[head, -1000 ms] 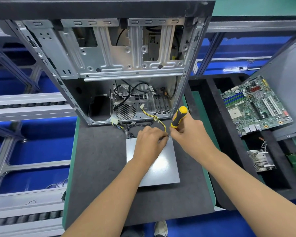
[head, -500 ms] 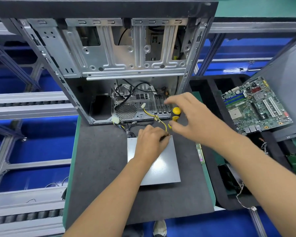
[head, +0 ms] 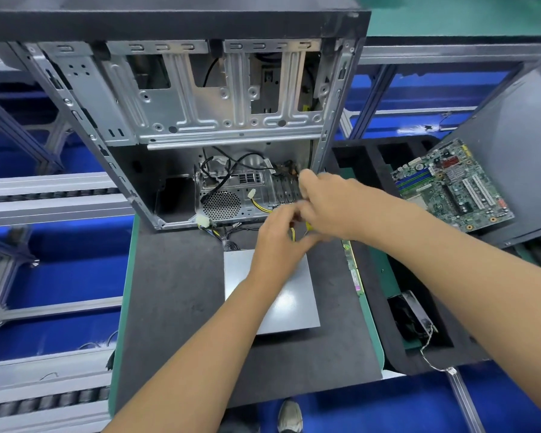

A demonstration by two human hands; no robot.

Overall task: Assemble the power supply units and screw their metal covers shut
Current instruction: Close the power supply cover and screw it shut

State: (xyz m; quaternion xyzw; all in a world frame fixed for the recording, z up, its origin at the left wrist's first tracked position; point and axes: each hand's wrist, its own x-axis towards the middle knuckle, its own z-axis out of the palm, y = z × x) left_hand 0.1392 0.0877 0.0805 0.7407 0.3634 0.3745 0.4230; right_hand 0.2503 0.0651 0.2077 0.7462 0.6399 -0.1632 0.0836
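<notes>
The grey metal power supply (head: 272, 295) lies flat on the dark mat of the desk (head: 175, 301), just near of the open computer case (head: 181, 120). Both hands meet over its far right corner. The left hand (head: 277, 245) rests on the cover, its fingers curled by the yellow wires (head: 264, 207). The right hand (head: 328, 207) reaches in from the right, blurred; whether its fingers hold anything cannot be told. No writing is legible on the circuit board (head: 450, 185) at right.

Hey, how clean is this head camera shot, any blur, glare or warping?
Head view: both hands, left hand and right hand, are motion-blurred, hiding what they grip; soft glare on the flat grey metal cover; wide-angle lens bows the open silver computer case.
</notes>
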